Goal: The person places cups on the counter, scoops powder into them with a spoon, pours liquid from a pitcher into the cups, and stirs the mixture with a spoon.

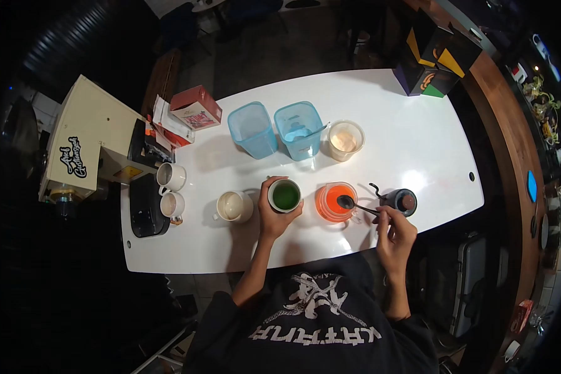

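My left hand (273,215) is wrapped round a cup of dark green liquid (285,195), raised over the white table. In my right hand (395,237) is a dark spoon (363,207), pinched by its handle. The spoon's bowl is above a clear glass jug of orange-red liquid (335,202); whether it touches the liquid I cannot tell. Left of the held cup stands a cream mug (235,206). Just beyond my right hand is a dark hand grinder (400,202) with a crank.
Two blue translucent containers (253,131) and a tub of pale powder (345,141) stand toward the back of the white table (380,106). Two small cups (171,177) sit by a beige machine (84,146) at left. A red box (196,107) and dark boxes (431,59) occupy the far corners.
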### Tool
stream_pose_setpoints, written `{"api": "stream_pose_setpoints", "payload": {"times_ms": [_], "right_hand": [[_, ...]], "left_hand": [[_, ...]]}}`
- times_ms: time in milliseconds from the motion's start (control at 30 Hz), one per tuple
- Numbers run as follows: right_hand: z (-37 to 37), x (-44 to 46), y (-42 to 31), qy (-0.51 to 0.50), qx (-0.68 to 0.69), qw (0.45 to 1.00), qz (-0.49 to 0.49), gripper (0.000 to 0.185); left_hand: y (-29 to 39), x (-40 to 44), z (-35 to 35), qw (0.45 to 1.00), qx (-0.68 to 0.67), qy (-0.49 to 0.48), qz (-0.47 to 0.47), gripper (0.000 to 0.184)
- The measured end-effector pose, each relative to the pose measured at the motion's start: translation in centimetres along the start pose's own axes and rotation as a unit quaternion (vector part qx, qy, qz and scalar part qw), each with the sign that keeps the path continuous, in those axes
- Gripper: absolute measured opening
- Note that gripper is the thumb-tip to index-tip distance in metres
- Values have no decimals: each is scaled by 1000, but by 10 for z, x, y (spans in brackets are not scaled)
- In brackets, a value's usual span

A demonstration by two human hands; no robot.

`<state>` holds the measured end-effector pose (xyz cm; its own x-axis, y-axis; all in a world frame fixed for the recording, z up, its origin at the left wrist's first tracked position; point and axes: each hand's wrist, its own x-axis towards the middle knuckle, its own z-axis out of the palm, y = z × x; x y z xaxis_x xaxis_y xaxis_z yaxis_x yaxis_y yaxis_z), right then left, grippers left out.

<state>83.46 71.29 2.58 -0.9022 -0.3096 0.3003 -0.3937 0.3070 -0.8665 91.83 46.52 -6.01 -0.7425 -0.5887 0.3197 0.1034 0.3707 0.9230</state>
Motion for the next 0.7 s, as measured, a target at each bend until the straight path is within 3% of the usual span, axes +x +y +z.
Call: {"api": "stream_pose_setpoints", "payload": {"times_ms": [367,700], "right_hand": [[45,3,37,-60,-24,995,76,10],[37,23,19,-129,-118,983,49,17]], "left_hand": [[-27,1,3,1000,-13,-4,-16,69],[-31,1,3,999,-27,-6,-42,77]]}}
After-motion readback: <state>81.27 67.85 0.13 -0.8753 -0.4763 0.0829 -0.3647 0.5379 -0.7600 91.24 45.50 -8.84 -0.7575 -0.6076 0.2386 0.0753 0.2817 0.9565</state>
